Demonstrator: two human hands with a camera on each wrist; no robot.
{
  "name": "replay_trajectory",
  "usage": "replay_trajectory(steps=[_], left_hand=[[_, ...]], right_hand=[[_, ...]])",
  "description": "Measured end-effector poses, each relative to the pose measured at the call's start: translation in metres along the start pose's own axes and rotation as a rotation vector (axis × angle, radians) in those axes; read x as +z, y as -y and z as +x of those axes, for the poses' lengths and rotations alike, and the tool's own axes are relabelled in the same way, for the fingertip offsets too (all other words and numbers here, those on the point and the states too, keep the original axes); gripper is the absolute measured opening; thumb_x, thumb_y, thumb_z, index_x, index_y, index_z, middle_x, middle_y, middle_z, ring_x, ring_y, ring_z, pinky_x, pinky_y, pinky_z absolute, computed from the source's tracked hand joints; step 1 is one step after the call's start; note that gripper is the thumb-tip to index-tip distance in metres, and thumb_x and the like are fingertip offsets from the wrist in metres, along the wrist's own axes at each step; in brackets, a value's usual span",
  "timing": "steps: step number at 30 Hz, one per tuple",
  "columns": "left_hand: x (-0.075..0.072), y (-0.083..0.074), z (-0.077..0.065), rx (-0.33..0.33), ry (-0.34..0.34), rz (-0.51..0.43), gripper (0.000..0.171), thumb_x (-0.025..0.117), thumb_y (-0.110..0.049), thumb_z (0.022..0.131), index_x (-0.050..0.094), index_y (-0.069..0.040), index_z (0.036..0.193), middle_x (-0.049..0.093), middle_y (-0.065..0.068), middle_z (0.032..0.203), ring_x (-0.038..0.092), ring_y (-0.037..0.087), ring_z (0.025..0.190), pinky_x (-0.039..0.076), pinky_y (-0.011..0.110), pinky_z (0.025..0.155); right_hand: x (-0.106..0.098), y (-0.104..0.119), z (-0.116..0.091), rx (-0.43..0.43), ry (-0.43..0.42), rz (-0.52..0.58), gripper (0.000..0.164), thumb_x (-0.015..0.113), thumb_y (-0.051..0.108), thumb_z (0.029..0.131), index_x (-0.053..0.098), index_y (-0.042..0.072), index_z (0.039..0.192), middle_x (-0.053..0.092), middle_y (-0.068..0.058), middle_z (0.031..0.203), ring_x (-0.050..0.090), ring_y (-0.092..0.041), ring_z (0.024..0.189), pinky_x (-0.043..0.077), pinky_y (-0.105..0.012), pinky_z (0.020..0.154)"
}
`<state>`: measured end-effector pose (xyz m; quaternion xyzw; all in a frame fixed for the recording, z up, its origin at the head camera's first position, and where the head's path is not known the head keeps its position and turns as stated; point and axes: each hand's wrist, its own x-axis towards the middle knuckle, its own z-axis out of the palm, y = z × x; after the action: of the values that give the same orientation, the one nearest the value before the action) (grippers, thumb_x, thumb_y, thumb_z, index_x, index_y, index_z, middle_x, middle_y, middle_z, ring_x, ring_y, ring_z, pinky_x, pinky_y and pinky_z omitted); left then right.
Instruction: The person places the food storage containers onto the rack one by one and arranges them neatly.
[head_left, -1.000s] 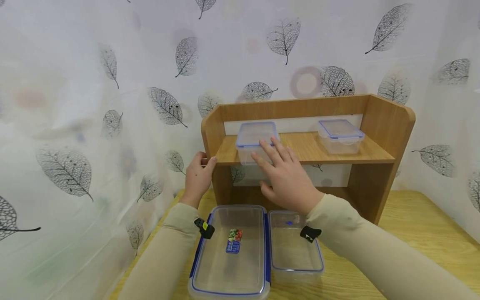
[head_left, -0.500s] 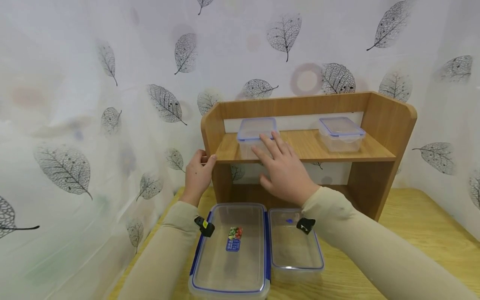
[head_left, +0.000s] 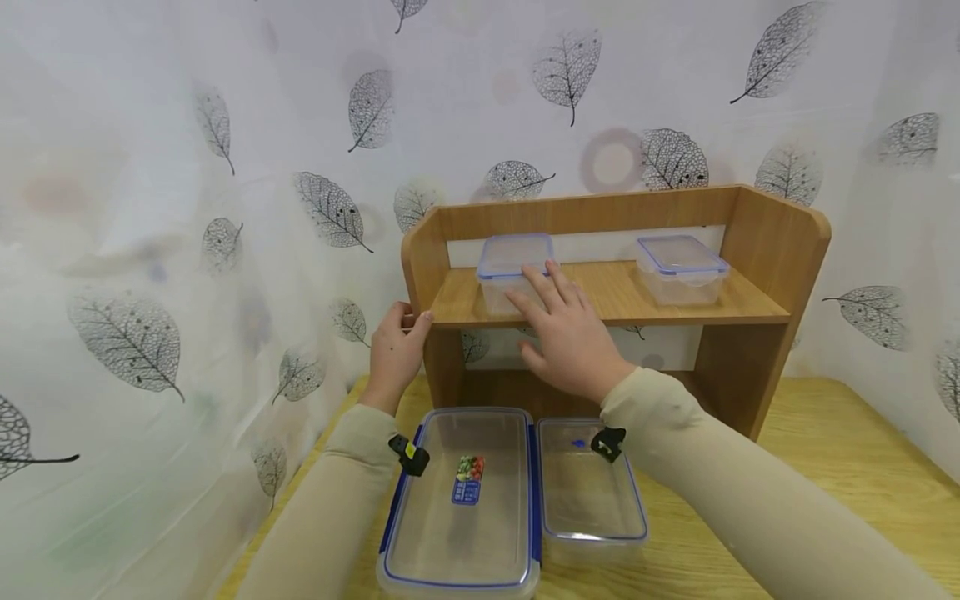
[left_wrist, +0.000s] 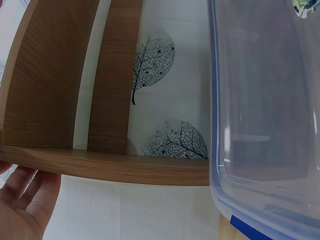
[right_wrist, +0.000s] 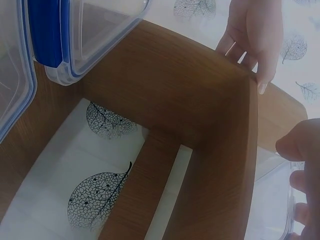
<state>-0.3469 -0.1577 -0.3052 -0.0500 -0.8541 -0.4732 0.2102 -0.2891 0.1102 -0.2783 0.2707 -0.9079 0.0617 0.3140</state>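
The left hand (head_left: 397,350) gripped the left edge of the shelf (head_left: 600,292), fingers curled round it. The left box (head_left: 513,260) sat on the top board; the right hand (head_left: 566,342), fingers spread and gripping nothing, seemed against its front. Positioning it was probably the step, the next move calling for a gentle push while the left hand braced. The right box (head_left: 681,271) stood well apart

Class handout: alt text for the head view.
A person's right hand is spread before a clear lidded container on a wooden shelf; the left hand holds the shelf's left side. Another container sits farther right; two larger ones stand on the table.
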Motion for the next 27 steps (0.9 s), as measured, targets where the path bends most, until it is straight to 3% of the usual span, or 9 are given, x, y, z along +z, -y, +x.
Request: replay_trajectory(steps=[9, 16, 27], left_hand=[[0.0, 0.001, 0.0, 0.02, -0.011, -0.002, 0.039, 0.055, -0.045, 0.102, 0.058, -0.012, 0.122, 0.066, 0.011, 0.116, 0.064, 0.031, 0.103, 0.056, 0.047, 0.083], [0.002, 0.005, 0.001, 0.026, -0.008, -0.01, 0.036, 0.056, -0.044, 0.102, 0.058, -0.013, 0.12, 0.067, 0.01, 0.114, 0.065, 0.029, 0.1, 0.056, 0.045, 0.08], [0.001, 0.005, 0.002, 0.012, -0.001, -0.011, 0.038, 0.055, -0.045, 0.102, 0.058, -0.013, 0.122, 0.066, 0.01, 0.115, 0.064, 0.029, 0.104, 0.056, 0.047, 0.084]], right_hand=[[0.002, -0.002, 0.001, -0.002, -0.01, 0.019, 0.069, 0.065, 0.034, 0.096, 0.038, 0.017, 0.156, 0.013, -0.011, 0.168, -0.002, -0.034, 0.154, 0.014, -0.063, 0.118], [0.005, -0.004, -0.007, -0.054, -0.102, 0.067, 0.067, 0.068, 0.03, 0.093, 0.043, 0.016, 0.154, 0.017, -0.014, 0.167, 0.003, -0.035, 0.154, 0.009, -0.061, 0.119], [-0.014, -0.001, -0.041, -0.041, -0.149, 0.238, 0.061, 0.07, 0.027, 0.092, 0.052, 0.012, 0.148, 0.037, -0.02, 0.156, 0.029, -0.042, 0.145, 0.026, -0.063, 0.114]])
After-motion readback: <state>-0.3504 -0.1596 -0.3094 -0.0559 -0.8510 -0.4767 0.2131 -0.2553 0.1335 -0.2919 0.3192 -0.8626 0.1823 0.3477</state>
